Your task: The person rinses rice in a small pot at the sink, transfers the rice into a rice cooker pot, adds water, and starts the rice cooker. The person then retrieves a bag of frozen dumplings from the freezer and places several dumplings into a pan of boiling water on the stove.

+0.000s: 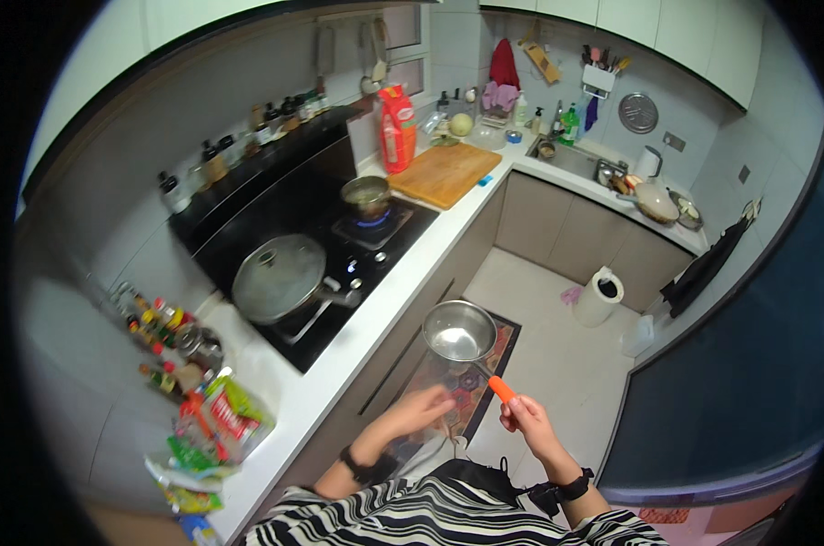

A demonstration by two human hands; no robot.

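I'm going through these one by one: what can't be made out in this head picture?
Head view, left hand: motion blur leaves unclear whether it grips anything.
Head view, contents under the glass lid: clouding hides them.
Head view, end of the orange handle: covered by the right hand.
Head view, striped top: cut off by the lower edge.

The left hand [419,410], blurred and loosely curled, points toward two o'clock. The right hand [529,424], closed, points toward eleven.
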